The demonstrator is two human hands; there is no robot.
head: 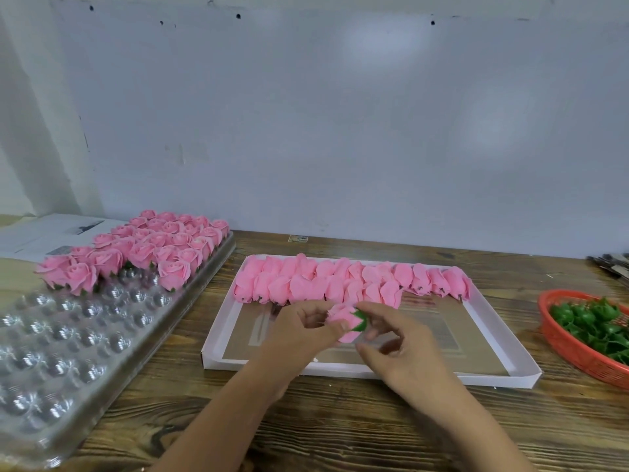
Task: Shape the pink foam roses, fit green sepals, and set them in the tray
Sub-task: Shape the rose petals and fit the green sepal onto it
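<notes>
Right now both hands are in the middle of the desk (340,430), over the near part of the flat white box (374,373). The left hand (299,332) curls its fingers round a pink foam rose (342,320) and holds it. The right hand (401,349) is just beside it, and its fingers pinch the green sepal (360,321) on the rose's right end. So the rose lies on its side, long way left to right, with the green end pointing at the right hand.

I think the sepal is being pushed on, and the rose goes to the tray next. The clear tray (85,335) with round cups is off to the left, so the left hand is nearer to it. Its far end is full of done roses (143,253).

Farther back in the box, two rows of plain pink buds (340,284) wait. At the right edge a red basket (571,349) holds more green sepals (599,325).
</notes>
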